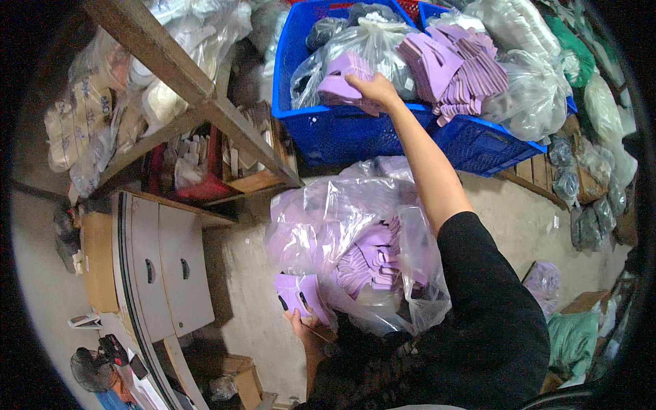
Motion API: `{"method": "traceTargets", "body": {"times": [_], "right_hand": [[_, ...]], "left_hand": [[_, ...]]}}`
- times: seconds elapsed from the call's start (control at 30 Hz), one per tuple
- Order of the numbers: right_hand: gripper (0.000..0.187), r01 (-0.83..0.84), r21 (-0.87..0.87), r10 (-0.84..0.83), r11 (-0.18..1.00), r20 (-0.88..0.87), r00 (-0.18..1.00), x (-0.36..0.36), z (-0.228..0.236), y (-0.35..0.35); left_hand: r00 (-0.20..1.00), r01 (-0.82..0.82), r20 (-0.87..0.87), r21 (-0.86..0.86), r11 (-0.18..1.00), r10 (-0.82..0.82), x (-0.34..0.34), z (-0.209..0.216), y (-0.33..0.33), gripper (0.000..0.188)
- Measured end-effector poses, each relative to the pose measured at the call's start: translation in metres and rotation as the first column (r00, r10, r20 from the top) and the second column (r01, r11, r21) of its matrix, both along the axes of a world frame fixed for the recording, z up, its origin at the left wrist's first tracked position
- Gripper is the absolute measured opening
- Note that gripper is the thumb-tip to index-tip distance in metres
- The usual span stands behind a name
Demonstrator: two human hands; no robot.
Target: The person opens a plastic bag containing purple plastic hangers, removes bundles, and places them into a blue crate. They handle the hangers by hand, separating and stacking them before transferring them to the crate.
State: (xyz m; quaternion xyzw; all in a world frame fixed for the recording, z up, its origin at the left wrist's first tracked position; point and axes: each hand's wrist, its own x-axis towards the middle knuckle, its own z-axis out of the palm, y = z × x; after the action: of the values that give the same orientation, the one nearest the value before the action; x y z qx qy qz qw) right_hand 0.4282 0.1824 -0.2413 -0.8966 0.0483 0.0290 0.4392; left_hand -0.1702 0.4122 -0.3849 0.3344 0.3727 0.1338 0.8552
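Observation:
My right hand (374, 90) reaches far forward, closed on a small stack of purple flat cut pieces (344, 74) above the left blue crate (342, 133). Beside it, a larger fanned pile of purple pieces (454, 72) lies on top of the crates. Close to my body, my left hand (306, 329) is wrapped round another short stack of purple pieces (297, 292) with dark slots in them. Between my arms stands a big clear plastic bag (307, 212), its mouth spread, with many purple pieces (372, 260) layered inside.
Behind the pile, the right blue crate (478, 147) holds stuffed clear bags (533, 92). A metal shelf frame (205, 102) with bagged goods rises at the left, above a grey cabinet (167, 263). A small purple bundle (543, 283) and a green sack (572, 342) lie at the right.

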Motion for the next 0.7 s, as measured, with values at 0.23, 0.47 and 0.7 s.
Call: {"method": "traceTargets", "body": {"times": [0.23,0.47,0.7], "right_hand": [[0.097,0.202,-0.352,-0.129,0.914,0.221,0.967,-0.023,0.018,0.03],[0.043,-0.512,-0.172,0.517,0.841,0.533,0.67,-0.131,0.087,0.006],[0.031,-0.937,0.35,0.997,0.007,-0.078,-0.021,-0.332,0.074,-0.042]], "left_hand": [[0.99,-0.015,0.135,-0.124,0.992,0.031,0.004,0.006,-0.012,0.053],[0.882,0.351,0.448,-0.425,0.834,-0.143,-0.005,0.002,0.028,0.053],[0.84,0.535,0.067,0.069,0.842,-0.539,-0.004,0.068,0.022,0.06]]}}
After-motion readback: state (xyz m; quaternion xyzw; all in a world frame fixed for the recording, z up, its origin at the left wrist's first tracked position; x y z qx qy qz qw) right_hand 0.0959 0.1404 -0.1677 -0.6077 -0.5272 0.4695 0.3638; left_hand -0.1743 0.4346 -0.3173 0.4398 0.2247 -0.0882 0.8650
